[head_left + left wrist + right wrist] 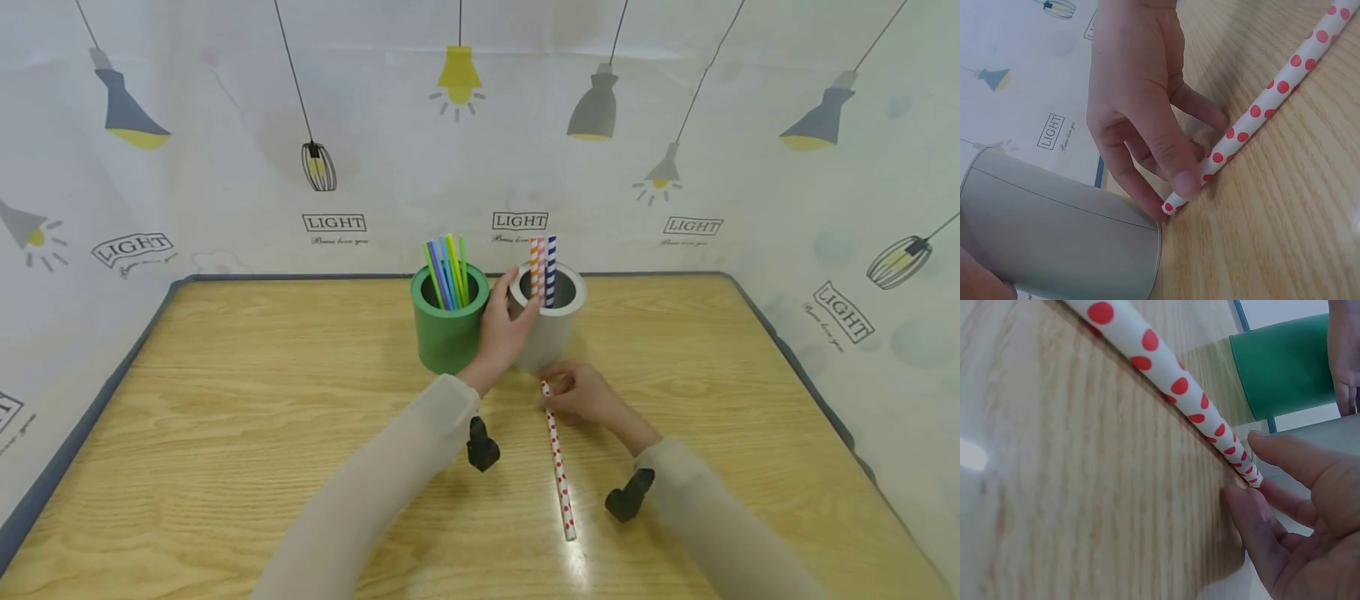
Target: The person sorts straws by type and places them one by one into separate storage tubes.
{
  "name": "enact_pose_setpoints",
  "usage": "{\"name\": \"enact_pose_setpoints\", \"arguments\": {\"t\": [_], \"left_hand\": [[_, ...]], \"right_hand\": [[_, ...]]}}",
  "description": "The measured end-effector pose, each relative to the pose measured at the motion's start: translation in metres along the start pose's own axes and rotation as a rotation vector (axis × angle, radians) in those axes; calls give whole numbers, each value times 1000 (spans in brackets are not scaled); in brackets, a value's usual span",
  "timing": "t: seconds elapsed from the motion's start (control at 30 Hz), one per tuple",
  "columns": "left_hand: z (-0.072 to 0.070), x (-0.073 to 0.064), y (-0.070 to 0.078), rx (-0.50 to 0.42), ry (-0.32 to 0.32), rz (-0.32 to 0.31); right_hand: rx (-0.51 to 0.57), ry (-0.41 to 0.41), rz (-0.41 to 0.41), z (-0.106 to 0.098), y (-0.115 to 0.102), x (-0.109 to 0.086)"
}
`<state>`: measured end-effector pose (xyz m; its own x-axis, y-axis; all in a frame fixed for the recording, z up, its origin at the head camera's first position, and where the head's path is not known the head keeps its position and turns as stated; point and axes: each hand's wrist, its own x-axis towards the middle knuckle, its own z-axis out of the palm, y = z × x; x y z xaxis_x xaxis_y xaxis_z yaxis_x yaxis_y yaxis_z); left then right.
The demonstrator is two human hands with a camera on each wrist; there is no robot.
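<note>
A white paper straw with red dots [558, 467] lies on the wooden table, its far end near the foot of the grey cup [546, 342]. My right hand [588, 396] is at that far end, with fingers spread around the straw; in the right wrist view a narrow gap shows between one fingertip [1259, 439] and the straw. My left hand [506, 325] grips the grey cup round its left side, between it and the green cup [448, 337]. Striped straws [551, 271] in orange, pink and dark blue stand in the grey cup.
Several plain coloured straws [452, 275] stand in the green cup, left of the grey one. Both cups are near the back edge of the table [262, 400]. Behind rises a white backdrop [390, 125] printed with lamps.
</note>
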<state>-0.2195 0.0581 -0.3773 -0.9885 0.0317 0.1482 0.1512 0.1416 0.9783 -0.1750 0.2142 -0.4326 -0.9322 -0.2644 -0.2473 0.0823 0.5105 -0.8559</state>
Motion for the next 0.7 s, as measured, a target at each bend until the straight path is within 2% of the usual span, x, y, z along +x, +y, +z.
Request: {"name": "enact_pose_setpoints", "arguments": {"t": [0.4, 0.57, 0.7], "left_hand": [[0, -1, 3, -4, -5, -14], [0, 0, 1, 4, 1, -28], [1, 1, 0, 11, 4, -22]], "right_hand": [[24, 32, 63, 5, -3, -1], [-2, 25, 98, 4, -5, -2], [7, 13, 96, 2, -5, -2]]}}
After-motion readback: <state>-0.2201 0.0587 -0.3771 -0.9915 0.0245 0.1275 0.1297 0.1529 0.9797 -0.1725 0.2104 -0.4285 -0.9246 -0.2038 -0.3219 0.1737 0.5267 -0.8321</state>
